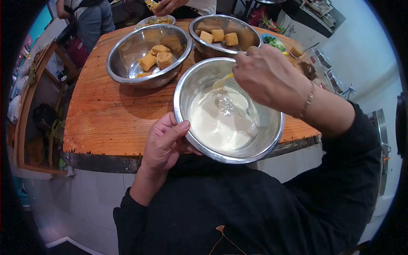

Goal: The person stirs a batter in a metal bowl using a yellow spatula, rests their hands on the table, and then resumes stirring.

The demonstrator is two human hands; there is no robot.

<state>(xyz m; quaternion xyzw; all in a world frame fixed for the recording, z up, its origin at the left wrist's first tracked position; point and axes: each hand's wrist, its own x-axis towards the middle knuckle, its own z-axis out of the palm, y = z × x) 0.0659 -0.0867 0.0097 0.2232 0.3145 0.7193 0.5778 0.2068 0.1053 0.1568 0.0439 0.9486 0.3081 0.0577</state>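
My left hand (pixel 165 138) grips the left rim of a steel bowl (pixel 272 146), thumb on top of the edge. The bowl tilts at the table's front edge and holds a smooth white batter (pixel 221 123). Over its upper right rim, my right hand (pixel 265 76) is closed round the handle of a pale yellow spatula (pixel 222 82). The spatula's blade shows at the batter's upper edge; much of its handle is hidden by the fingers. A bracelet circles my right wrist.
Behind stand a steel bowl (pixel 114 73) of orange-brown chunks and another (pixel 199 21) with several blocks, both on the wooden table (pixel 97 114). Green chopped pieces (pixel 274 43) lie at the back right. A co-worker's hand (pixel 167 7) is over a plate (pixel 138 26) at the far side.
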